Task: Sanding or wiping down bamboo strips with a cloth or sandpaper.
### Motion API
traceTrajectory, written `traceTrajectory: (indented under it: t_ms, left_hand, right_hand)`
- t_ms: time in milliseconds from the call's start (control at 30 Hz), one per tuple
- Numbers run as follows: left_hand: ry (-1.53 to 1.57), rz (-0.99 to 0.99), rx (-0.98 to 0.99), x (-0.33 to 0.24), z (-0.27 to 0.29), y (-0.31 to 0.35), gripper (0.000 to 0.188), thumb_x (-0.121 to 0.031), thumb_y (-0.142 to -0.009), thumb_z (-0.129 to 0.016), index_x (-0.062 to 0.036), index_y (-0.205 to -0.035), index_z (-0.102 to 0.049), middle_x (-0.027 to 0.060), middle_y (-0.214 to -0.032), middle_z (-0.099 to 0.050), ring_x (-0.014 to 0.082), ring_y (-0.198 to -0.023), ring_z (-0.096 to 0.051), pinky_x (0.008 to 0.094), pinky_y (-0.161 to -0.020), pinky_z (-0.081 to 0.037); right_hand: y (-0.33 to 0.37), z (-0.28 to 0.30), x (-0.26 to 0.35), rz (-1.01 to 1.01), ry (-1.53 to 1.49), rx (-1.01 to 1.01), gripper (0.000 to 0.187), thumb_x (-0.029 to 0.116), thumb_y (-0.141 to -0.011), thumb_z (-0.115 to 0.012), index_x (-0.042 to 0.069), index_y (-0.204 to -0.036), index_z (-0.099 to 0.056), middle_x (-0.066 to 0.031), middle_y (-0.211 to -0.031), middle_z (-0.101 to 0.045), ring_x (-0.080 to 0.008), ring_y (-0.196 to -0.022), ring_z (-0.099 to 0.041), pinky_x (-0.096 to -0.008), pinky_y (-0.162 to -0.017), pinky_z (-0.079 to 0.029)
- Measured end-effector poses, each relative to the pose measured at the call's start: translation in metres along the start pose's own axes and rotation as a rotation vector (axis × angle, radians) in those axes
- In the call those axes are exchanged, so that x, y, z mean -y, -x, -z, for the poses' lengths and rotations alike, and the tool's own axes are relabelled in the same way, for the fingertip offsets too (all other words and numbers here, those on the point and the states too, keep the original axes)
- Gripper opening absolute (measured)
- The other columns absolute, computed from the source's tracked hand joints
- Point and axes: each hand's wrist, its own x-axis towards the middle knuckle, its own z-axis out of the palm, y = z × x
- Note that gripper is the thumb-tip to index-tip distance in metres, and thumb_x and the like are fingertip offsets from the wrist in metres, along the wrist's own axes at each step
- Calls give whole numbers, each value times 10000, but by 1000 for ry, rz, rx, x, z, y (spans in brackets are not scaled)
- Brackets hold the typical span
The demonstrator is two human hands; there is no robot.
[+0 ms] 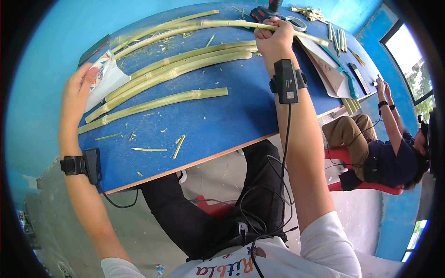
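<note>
One long pale stalk [185,25] in the right hand [274,36], one printed white sheet [109,76] in the left hand [81,88].
The right fingers close around the stalk, above the far side of the blue desk [250,113]; its left end is hidden behind the sheet, which the left fingers clasp; whether they grip the stalk too, I cannot tell; at least four other stalks [174,72] lie on the desk, one beyond and the rest nearer, overlaps making an exact count hard; one drill [260,14] is partly hidden behind the right hand; two black boxes [286,82] are strapped on, one per wrist; one co-worker [394,157] sits at the right, whatever those hands hold too small to make out.
</note>
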Motion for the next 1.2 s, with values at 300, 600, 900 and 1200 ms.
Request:
traceTrajectory:
  t_ms: [300,600,900,1200]
  left_hand:
    - [232,110,-377,13,-12,2,443,-393,-942,-426,34,-893,-535,59,-740,-516,111,-728,-436,263,-675,-388]
    - [271,93,-548,2,28,39,347,-350,-903,-533,-6,-931,-563,12,-797,-552,79,-759,-466,220,-714,-381]
    - [134,174,-684,-25,33,79,286,-251,-898,-555,13,-1004,-587,61,-832,-625,79,-747,-534,240,-691,-439]
    - [-181,78,-659,-59,30,100,232,-98,-866,-551,-22,-1077,-606,128,-929,-660,135,-802,-636,265,-658,-478]
  right_hand:
    - [7,15,-1,-108,47,110,105,38,-791,-397,79,-703,-437,-8,-539,-349,-102,-386,-245,-256,-377,-189]
    - [66,53,40,-157,391,217,93,68,-811,-446,77,-732,-493,-1,-621,-420,-62,-435,-285,-212,-386,-202]
    - [86,46,-14,-707,196,245,148,161,-879,-558,19,-883,-514,-58,-761,-489,-158,-677,-502,-261,-609,-440]
    - [119,35,9,-703,93,61,509,65,-888,-458,-237,-1203,-196,-349,-1276,-272,-367,-1195,-377,-371,-1005,-378]
